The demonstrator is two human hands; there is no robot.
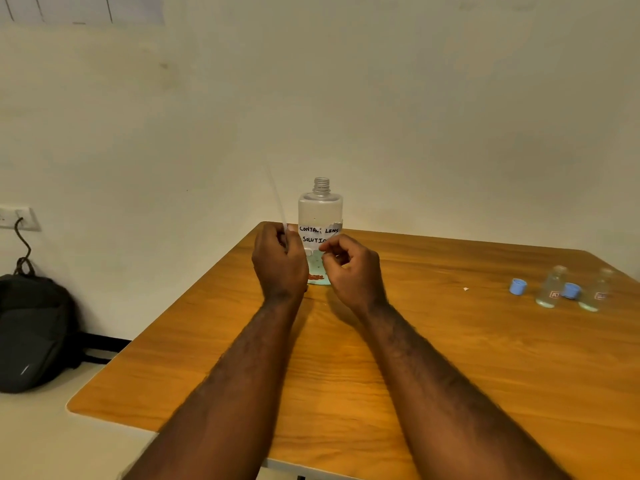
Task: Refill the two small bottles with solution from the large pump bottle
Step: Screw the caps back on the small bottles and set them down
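Just behind the fingers (330,259) stands the bottle (320,209), upright, open; left hand (278,261) grips the pump tube (277,195); right hand (351,268), curled and empty, is nearer the small bottles (550,289).

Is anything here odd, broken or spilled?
The large bottle stands with its neck open and no pump; the left hand grips a thin clear tube that sticks up, likely the pump's. The bottle's handwritten label looks torn along its top edge. A white scrap lies on the table. No spill shows.
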